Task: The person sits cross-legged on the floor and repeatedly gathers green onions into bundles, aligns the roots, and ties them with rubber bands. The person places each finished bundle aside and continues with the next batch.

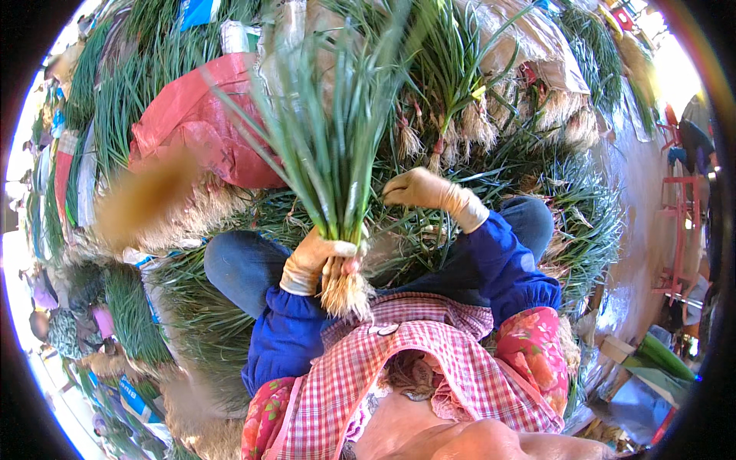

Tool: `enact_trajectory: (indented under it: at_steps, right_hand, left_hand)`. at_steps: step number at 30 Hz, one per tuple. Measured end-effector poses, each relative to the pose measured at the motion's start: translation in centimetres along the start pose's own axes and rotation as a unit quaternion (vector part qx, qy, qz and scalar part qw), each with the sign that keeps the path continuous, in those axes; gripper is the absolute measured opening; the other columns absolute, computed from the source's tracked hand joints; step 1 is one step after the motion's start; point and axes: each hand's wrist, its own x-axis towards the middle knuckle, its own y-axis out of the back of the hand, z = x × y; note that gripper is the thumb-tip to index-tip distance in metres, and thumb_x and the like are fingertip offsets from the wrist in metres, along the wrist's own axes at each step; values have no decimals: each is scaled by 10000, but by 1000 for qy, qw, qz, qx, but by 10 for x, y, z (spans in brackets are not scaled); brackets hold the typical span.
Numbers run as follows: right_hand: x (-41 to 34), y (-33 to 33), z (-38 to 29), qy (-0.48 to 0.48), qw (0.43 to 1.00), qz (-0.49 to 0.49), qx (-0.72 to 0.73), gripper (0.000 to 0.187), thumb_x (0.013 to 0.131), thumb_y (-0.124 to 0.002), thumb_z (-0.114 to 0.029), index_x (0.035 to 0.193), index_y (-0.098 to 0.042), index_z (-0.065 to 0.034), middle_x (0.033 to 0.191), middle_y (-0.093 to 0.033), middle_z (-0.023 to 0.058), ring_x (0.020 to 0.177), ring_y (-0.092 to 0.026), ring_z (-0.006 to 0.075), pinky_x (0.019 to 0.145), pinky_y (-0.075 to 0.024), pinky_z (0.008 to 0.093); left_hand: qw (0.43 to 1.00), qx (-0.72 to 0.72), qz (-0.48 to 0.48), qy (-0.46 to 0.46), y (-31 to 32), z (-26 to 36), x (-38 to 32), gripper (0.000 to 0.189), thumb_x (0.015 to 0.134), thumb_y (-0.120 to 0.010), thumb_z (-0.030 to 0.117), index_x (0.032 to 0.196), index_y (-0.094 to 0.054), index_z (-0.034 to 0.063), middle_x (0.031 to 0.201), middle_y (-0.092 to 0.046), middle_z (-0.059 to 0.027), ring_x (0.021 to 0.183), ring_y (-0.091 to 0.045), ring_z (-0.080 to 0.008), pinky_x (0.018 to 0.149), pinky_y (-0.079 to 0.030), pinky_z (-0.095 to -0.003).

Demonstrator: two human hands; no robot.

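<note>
My left hand (313, 259), in a pale work glove, grips a bunch of long green onions (339, 172) just above the roots. Its leaves fan upward and blur at the tips, while the pale roots (346, 296) hang below my fist. To the right, my gloved right hand (415, 188) is raised apart from the bunch, fingers bent together; I see nothing in it. Loose leaves and trimmings (397, 227) lie beneath both hands, in front of my crossed legs. Beyond the right hand lies a pile of rooted green onions (454, 98).
A red plastic sheet (201, 121) covers onion bundles at the left, with their roots (190, 213) exposed. More onions (201, 322) lie beside my left knee. A tan sack (535, 40) covers bundles at the upper right. Red metal frames (681, 230) stand farther right. Several people are at the far left.
</note>
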Motion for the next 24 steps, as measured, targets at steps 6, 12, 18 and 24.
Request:
enact_trajectory:
  at_steps: [6,12,18,24]
  right_hand:
    - [63,49,64,-230,873,393,-176,394,827,-618,-495,928,-710,-126,858,-684,162,878,-661,338,742,-512,441]
    - [86,71,27,-22,907,390,159,333,861,-637,-359,1017,-695,-71,874,-691,112,804,-657,247,713,-510,339]
    - [69,82,19,-15,807,180,563,334,937,-579,-386,1044,-668,-82,821,-669,-7,617,-551,80,533,-425,243]
    - [116,55,53,-176,879,280,343,554,869,-613,-552,989,-696,-18,747,-646,59,616,-569,172,540,-445,316]
  left_hand:
    - [980,-55,58,-184,-17,7,6,446,682,-701,121,1083,-553,-6,779,-622,-100,624,-605,-210,888,-519,-416]
    - [939,-197,23,-280,-6,8,29,513,741,-680,30,1216,-486,30,919,-595,-70,814,-619,-226,1036,-416,-467]
    - [938,-151,-22,-310,11,9,34,607,743,-680,85,1293,-440,-13,953,-571,-79,881,-594,-217,983,-394,-430]
    - [934,-204,-35,-291,7,7,34,401,741,-706,60,1078,-490,79,981,-567,-56,1007,-584,-238,1059,-384,-453]
